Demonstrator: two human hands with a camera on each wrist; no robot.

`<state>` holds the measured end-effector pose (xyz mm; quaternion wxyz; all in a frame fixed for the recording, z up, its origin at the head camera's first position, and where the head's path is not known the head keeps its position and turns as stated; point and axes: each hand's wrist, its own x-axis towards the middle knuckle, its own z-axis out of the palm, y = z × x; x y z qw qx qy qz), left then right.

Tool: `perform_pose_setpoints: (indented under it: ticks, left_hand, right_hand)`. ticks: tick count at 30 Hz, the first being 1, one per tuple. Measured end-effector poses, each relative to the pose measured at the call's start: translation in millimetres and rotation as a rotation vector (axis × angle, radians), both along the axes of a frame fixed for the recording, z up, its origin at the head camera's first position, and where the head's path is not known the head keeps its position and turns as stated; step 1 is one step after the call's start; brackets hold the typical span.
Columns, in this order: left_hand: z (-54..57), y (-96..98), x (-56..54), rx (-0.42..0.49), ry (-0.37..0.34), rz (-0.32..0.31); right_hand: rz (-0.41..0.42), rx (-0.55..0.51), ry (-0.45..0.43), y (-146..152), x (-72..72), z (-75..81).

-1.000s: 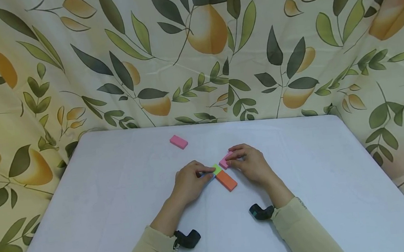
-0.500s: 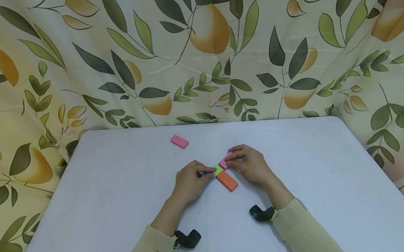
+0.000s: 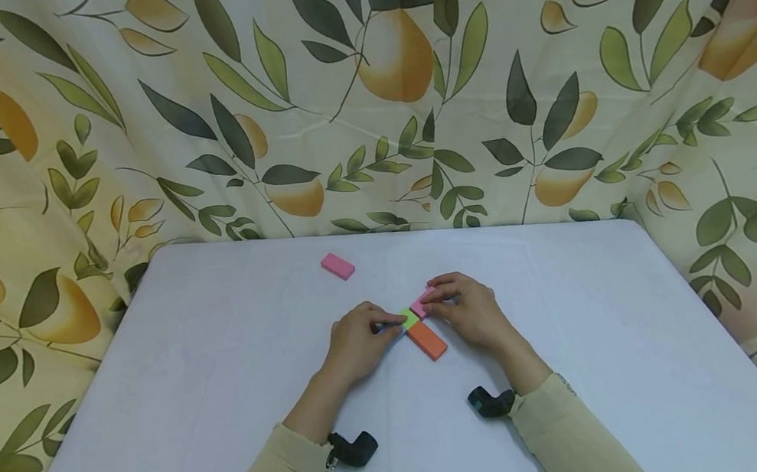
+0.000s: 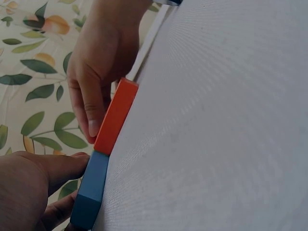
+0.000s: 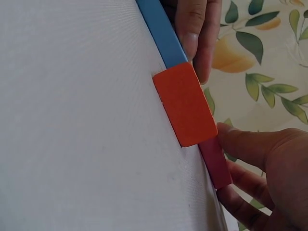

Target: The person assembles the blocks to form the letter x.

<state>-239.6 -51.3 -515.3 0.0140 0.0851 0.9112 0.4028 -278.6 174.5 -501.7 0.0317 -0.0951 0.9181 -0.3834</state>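
On the white table, a green block (image 3: pixel 411 318), an orange block (image 3: pixel 427 341), a blue block (image 4: pixel 91 185) and a pink block (image 3: pixel 419 307) lie end to side in a cluster. My left hand (image 3: pixel 359 339) grips the blue block between thumb and fingers, its fingertips reaching the green block's edge. In the head view that hand covers most of the blue block. The pink block is pinched by my right hand (image 3: pixel 468 310), thumb on the near side and fingers beyond it. The orange block points toward me, touched by neither hand.
A second pink block (image 3: pixel 338 266) lies alone toward the back of the white table (image 3: pixel 237 343). Patterned fabric (image 3: pixel 201 131) hangs behind and beside the table. A black wrist camera (image 3: pixel 354 449) sits on the left wrist, another black camera (image 3: pixel 490 401) on the right.
The pink block in my right hand has shifted slightly toward the green block, narrowing the small gap between them. My left hand stays in nearly the same place.
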Motion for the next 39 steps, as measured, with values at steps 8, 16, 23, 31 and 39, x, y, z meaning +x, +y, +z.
perform_pose_setpoints:
  ticks: [8, 16, 23, 31, 39]
  left_hand:
    - [0.8, 0.1, 0.9, -0.004, 0.001, 0.002]
    - [2.8, 0.1, 0.8, 0.004, -0.001, -0.001]
    - [2.8, 2.3, 0.8, -0.003, -0.001, -0.005]
    - [2.1, 3.0, 1.0, 0.002, -0.005, 0.002]
    - [2.5, 1.0, 2.0, 0.005, 0.009, 0.000]
  right_hand:
    - [0.010, -0.001, 0.008, -0.9, 1.0, -1.5]
    - [0.017, 0.005, 0.012, -2.1, 2.7, 0.2]
    - [0.020, 0.021, 0.017, 0.8, 1.0, -1.0]
    - [0.033, 0.004, 0.008, 1.3, 1.8, 0.4]
    - [0.054, 0.011, 0.035, 0.9, 0.2, -3.2]
